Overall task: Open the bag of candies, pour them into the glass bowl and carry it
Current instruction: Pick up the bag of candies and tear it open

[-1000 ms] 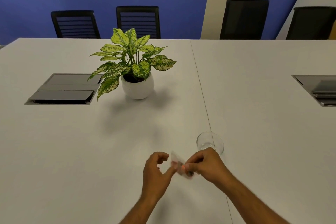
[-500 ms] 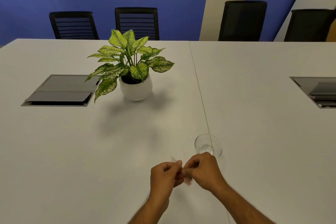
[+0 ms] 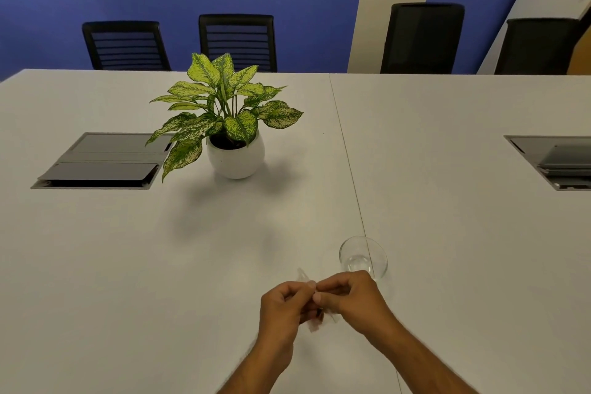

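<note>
A small clear plastic bag of candies is pinched between both my hands just above the white table. My left hand grips its left side and my right hand grips its top right, fingertips touching. Most of the bag is hidden by my fingers; a clear corner sticks up and reddish candy shows below. The small empty glass bowl stands on the table right behind my right hand, on the table seam.
A potted plant in a white pot stands at the middle left. Grey cable hatches are set into the table at left and at right. Several black chairs line the far edge.
My left hand has closed in on the bag and now pinches it together with my right hand. Both hands sit slightly nearer to me than before.
</note>
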Motion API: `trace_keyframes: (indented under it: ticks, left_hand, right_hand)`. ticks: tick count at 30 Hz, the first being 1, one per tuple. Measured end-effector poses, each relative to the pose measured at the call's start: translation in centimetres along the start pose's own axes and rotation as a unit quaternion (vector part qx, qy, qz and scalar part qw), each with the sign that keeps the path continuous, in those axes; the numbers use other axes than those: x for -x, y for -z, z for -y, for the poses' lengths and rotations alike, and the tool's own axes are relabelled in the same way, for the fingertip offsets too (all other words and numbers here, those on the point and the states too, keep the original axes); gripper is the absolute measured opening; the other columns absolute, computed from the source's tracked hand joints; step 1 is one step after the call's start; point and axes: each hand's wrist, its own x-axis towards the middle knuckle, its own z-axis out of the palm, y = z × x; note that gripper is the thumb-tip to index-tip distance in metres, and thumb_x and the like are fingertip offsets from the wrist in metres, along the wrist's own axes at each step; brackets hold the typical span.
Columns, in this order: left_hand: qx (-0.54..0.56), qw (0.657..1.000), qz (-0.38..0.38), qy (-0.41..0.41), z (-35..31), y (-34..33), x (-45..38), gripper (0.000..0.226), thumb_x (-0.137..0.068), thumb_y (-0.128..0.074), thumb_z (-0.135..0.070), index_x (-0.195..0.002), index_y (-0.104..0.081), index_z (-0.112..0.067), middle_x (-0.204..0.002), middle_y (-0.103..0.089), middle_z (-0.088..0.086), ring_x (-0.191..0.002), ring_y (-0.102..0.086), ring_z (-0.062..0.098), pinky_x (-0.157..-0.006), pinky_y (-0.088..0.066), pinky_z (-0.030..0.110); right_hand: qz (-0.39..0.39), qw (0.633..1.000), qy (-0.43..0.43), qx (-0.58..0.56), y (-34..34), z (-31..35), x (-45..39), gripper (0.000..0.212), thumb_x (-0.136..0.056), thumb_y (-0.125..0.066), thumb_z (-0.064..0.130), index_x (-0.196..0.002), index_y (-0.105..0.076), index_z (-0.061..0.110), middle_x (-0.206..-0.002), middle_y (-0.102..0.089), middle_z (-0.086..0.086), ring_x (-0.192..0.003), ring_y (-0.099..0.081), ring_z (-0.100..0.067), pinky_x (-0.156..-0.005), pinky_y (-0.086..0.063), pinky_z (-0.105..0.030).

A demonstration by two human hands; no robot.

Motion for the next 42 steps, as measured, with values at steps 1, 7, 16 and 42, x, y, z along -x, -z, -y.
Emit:
trace_keyframes:
  ticks: [1,7,16,42]
  left_hand:
    - [-0.003,1.0,0.005,-0.001,0.0,0.1,0.0,0.018,-0.09,-0.069,-0.016,-0.086,-0.075,0.001,-0.081,-0.078,0.019,-0.074,-0.076,0.033,-0.076,-0.063,0.042]
    - [-0.01,1.0,0.019,0.002,-0.2,0.5,-0.4,0.019,-0.093,-0.064,-0.016,-0.092,-0.074,0.0,-0.077,-0.075,0.016,-0.068,-0.071,0.027,-0.075,-0.063,0.042]
    - [-0.019,0.999,0.037,0.003,-0.4,0.7,-0.7,0.021,-0.093,-0.065,-0.018,-0.093,-0.074,0.001,-0.077,-0.075,0.014,-0.07,-0.071,0.026,-0.075,-0.063,0.041]
    - [0.014,0.999,-0.029,0.004,-1.5,-1.1,0.7,0.019,-0.09,-0.07,-0.02,-0.085,-0.077,-0.003,-0.081,-0.079,0.016,-0.076,-0.078,0.031,-0.074,-0.065,0.041]
  right_hand:
    - [0.007,1.0,-0.003,-0.015,0.0,0.0,0.0,0.011,-0.079,-0.079,0.012,-0.087,-0.081,0.019,-0.084,-0.081,-0.004,-0.082,-0.077,-0.017,-0.086,-0.062,-0.043]
    - [0.024,0.998,-0.011,-0.056,0.0,0.4,0.1,0.013,-0.086,-0.071,0.01,-0.095,-0.08,0.011,-0.087,-0.08,-0.009,-0.083,-0.077,-0.024,-0.086,-0.061,-0.046]
    - [0.024,0.998,-0.021,-0.054,0.0,0.8,-0.1,0.014,-0.088,-0.068,0.008,-0.091,-0.081,0.012,-0.084,-0.08,-0.007,-0.082,-0.077,-0.022,-0.085,-0.062,-0.044]
    - [-0.075,0.996,-0.014,0.034,0.2,1.3,-0.4,0.018,-0.072,-0.081,0.003,-0.08,-0.066,0.01,-0.069,-0.075,-0.006,-0.064,-0.075,-0.016,-0.069,-0.064,-0.034]
